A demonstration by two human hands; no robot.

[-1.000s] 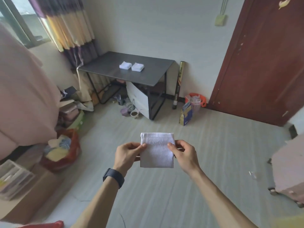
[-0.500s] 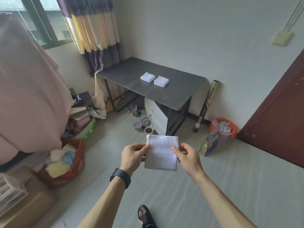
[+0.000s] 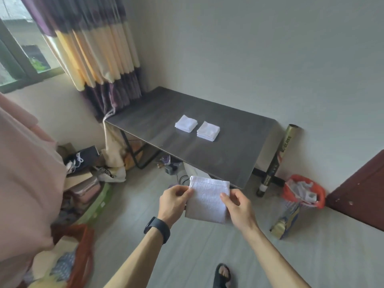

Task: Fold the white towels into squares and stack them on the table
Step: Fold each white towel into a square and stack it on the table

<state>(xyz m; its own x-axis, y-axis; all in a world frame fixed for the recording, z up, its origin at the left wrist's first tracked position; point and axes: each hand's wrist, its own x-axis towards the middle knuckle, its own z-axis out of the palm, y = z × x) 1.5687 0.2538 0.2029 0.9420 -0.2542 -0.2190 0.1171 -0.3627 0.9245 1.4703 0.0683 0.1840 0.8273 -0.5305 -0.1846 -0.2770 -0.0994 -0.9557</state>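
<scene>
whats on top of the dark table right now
Two piles of folded white towels, side by side and not touching: the left pile and the right pile. Only each top towel shows fully; the layers beneath are covered, so no count.

A striped curtain (image 3: 99, 48) is hanging beside the window (image 3: 18, 48), and a gold tube (image 3: 276, 159) is leaning against the wall (image 3: 249, 59). An orange bag (image 3: 302, 192) is sitting on the floor (image 3: 187, 256) near the brown door (image 3: 361, 194), a box (image 3: 286, 221) lying just beside it. Pink cloth (image 3: 25, 173) is hanging at the left above a red bag (image 3: 81, 252).
</scene>
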